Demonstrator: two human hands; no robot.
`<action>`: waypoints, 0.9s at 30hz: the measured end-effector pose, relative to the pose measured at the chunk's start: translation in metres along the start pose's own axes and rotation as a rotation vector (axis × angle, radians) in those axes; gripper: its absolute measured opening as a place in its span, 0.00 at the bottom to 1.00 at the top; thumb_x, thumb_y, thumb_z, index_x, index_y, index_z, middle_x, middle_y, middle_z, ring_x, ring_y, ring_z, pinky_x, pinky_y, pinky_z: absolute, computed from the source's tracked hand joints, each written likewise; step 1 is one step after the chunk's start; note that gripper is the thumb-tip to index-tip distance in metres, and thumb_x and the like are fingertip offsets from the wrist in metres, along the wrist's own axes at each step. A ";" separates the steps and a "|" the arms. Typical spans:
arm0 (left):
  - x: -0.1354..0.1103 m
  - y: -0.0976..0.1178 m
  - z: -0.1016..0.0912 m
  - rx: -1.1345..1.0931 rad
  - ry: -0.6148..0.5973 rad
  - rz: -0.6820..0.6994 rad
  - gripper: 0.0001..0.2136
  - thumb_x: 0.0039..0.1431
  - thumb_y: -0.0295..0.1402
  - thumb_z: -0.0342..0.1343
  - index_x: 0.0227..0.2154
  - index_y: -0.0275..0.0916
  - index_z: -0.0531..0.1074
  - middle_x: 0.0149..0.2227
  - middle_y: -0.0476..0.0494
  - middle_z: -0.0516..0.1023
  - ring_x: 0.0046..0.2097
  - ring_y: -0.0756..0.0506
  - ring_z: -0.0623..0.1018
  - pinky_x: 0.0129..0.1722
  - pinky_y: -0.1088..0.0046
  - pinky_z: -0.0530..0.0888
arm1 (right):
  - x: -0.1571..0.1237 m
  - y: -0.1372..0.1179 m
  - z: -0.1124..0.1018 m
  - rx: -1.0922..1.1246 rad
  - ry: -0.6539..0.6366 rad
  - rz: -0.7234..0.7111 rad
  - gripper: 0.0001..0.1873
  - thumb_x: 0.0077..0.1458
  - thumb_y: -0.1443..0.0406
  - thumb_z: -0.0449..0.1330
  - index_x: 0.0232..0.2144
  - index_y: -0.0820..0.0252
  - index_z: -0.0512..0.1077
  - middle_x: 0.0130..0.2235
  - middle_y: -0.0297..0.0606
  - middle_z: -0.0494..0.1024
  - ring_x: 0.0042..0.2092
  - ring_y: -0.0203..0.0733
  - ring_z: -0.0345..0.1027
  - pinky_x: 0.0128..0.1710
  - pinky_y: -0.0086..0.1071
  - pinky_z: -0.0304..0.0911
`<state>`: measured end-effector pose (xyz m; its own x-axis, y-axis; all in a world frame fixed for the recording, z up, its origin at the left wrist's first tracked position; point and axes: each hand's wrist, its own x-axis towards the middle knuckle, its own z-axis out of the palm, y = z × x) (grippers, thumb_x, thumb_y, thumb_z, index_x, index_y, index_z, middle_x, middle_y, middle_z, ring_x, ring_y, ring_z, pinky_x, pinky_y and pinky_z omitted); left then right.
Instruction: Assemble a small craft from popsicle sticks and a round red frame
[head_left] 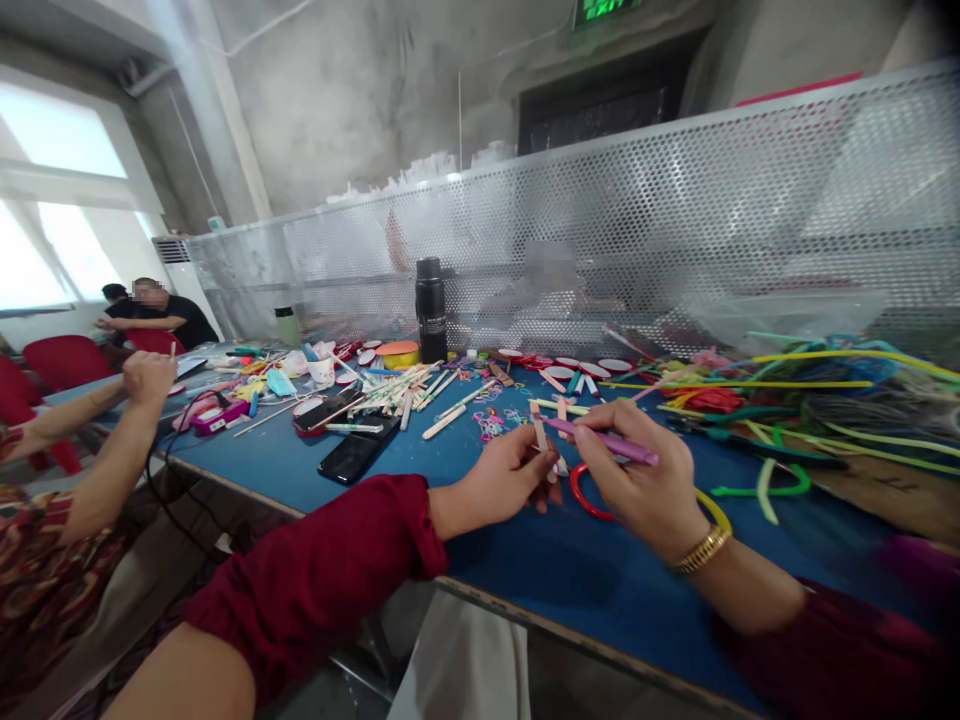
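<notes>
My left hand [499, 480] pinches a flat wooden craft stick [539, 428] above the blue table's front part. In my right hand [645, 480] is a purple marker [619, 443], its tip pointing left at the upper part of the stick. The tip is at or very near the wood; whether it touches I cannot tell. A red ring-shaped tube [581, 497] lies on the table between my hands, partly hidden by the right one. Just beyond my hands are small colourful rubber loops [491, 425] and a few capped markers [583, 384].
A heap of craft sticks [405, 390], a black phone [360, 448] and a black bottle [430, 310] stand left of centre. Coloured tubes and cords [840, 390] pile up at the right. A perforated metal panel [637, 220] borders the back. A co-worker's hand [150, 378] is raised at the left.
</notes>
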<state>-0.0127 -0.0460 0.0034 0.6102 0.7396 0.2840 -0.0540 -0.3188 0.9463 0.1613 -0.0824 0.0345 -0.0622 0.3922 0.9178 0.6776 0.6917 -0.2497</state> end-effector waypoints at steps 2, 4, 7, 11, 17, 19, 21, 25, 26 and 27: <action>0.000 0.000 0.000 0.002 -0.001 -0.001 0.27 0.62 0.61 0.55 0.42 0.40 0.63 0.26 0.51 0.75 0.21 0.52 0.73 0.22 0.77 0.66 | -0.001 0.001 0.000 0.001 -0.010 -0.013 0.07 0.63 0.64 0.60 0.30 0.55 0.72 0.29 0.34 0.78 0.29 0.41 0.72 0.31 0.35 0.63; 0.000 -0.001 0.000 0.003 -0.002 0.003 0.27 0.63 0.61 0.55 0.43 0.39 0.63 0.26 0.51 0.75 0.21 0.52 0.73 0.22 0.77 0.66 | -0.001 0.002 0.000 0.000 -0.019 -0.022 0.07 0.63 0.63 0.60 0.31 0.55 0.72 0.29 0.34 0.78 0.30 0.41 0.72 0.31 0.35 0.63; 0.000 -0.002 0.000 0.005 -0.006 0.011 0.27 0.63 0.61 0.55 0.44 0.39 0.63 0.26 0.51 0.75 0.21 0.52 0.73 0.22 0.77 0.66 | -0.001 0.002 0.000 -0.008 -0.026 -0.010 0.07 0.63 0.63 0.60 0.31 0.54 0.73 0.30 0.34 0.78 0.30 0.42 0.73 0.31 0.35 0.64; 0.001 -0.001 0.000 0.000 -0.009 0.024 0.29 0.61 0.63 0.54 0.42 0.40 0.62 0.26 0.51 0.75 0.21 0.53 0.72 0.21 0.78 0.66 | 0.000 0.001 0.000 -0.010 -0.010 0.009 0.07 0.63 0.63 0.60 0.31 0.53 0.72 0.30 0.34 0.79 0.30 0.42 0.73 0.32 0.36 0.65; 0.000 0.001 0.000 0.000 -0.012 0.014 0.28 0.61 0.63 0.54 0.42 0.40 0.62 0.26 0.51 0.75 0.21 0.53 0.73 0.21 0.78 0.66 | 0.000 -0.001 0.000 -0.001 -0.003 0.025 0.07 0.63 0.62 0.60 0.30 0.53 0.72 0.30 0.36 0.79 0.30 0.44 0.73 0.32 0.38 0.66; -0.001 0.001 0.000 0.002 -0.014 0.006 0.28 0.61 0.64 0.54 0.41 0.40 0.62 0.26 0.51 0.75 0.21 0.53 0.73 0.21 0.78 0.66 | 0.001 -0.001 -0.001 -0.004 -0.006 0.034 0.07 0.63 0.62 0.60 0.30 0.52 0.72 0.30 0.36 0.79 0.30 0.44 0.73 0.31 0.38 0.66; 0.000 0.001 0.000 -0.001 -0.013 0.004 0.29 0.60 0.64 0.54 0.41 0.40 0.62 0.26 0.52 0.74 0.21 0.53 0.72 0.21 0.78 0.66 | 0.002 -0.002 -0.001 -0.013 -0.009 0.038 0.07 0.63 0.62 0.60 0.30 0.52 0.72 0.29 0.36 0.79 0.30 0.44 0.74 0.31 0.37 0.65; 0.000 -0.001 0.000 -0.009 -0.011 0.003 0.29 0.59 0.64 0.55 0.40 0.40 0.62 0.26 0.52 0.74 0.21 0.53 0.72 0.21 0.78 0.66 | 0.002 -0.003 -0.001 -0.020 0.002 0.035 0.08 0.62 0.62 0.60 0.30 0.53 0.72 0.29 0.36 0.79 0.30 0.44 0.74 0.31 0.37 0.65; 0.000 -0.001 0.000 -0.009 -0.013 0.001 0.29 0.60 0.64 0.55 0.40 0.40 0.62 0.26 0.52 0.75 0.20 0.53 0.72 0.21 0.78 0.66 | 0.002 -0.003 -0.001 -0.020 0.004 0.035 0.08 0.62 0.62 0.60 0.30 0.53 0.72 0.29 0.36 0.79 0.30 0.44 0.74 0.31 0.37 0.65; 0.000 -0.001 0.000 -0.008 -0.015 -0.001 0.29 0.60 0.64 0.55 0.40 0.40 0.62 0.26 0.51 0.75 0.21 0.53 0.72 0.22 0.78 0.66 | 0.002 -0.003 -0.001 -0.021 0.005 0.037 0.08 0.62 0.62 0.60 0.30 0.53 0.72 0.30 0.36 0.79 0.30 0.43 0.74 0.31 0.37 0.65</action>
<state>-0.0129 -0.0458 0.0026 0.6217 0.7313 0.2805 -0.0593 -0.3131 0.9479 0.1598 -0.0839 0.0374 -0.0331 0.4142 0.9096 0.6944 0.6641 -0.2771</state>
